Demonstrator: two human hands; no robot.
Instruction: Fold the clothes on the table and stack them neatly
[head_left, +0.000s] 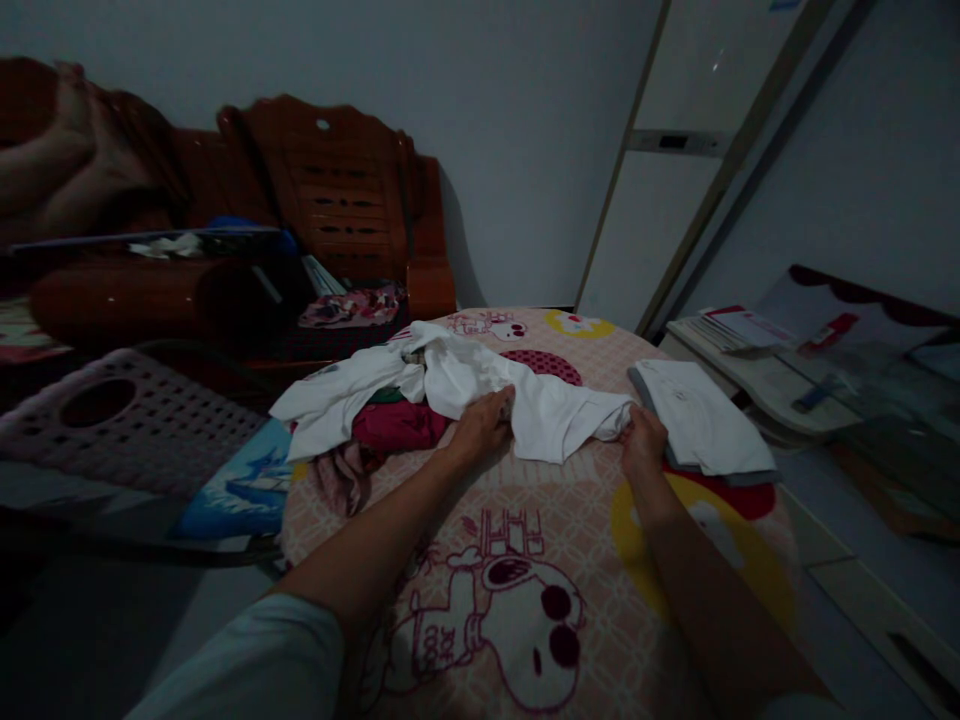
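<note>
A crumpled white shirt [544,410] stretches across the round table, its left part bunched up. My left hand [486,422] grips the cloth near its middle, fingers closed and partly hidden by the fabric. At the shirt's right end, my right hand [643,436] pinches a sleeve-like corner. Just beyond that hand lies a flat folded stack [701,415] of white and grey clothes. To the left, more white cloth [337,388] lies over a heap with a magenta garment [401,424] and a brownish-pink one [341,478].
The table wears a pink patterned cloth [450,520] with cartoon dogs. A woven chair [172,430] and a blue printed cushion [244,485] are at left. Behind stands a carved wooden bench [337,190]; another person's feet [82,130] rest there. Papers [742,328] lie at right.
</note>
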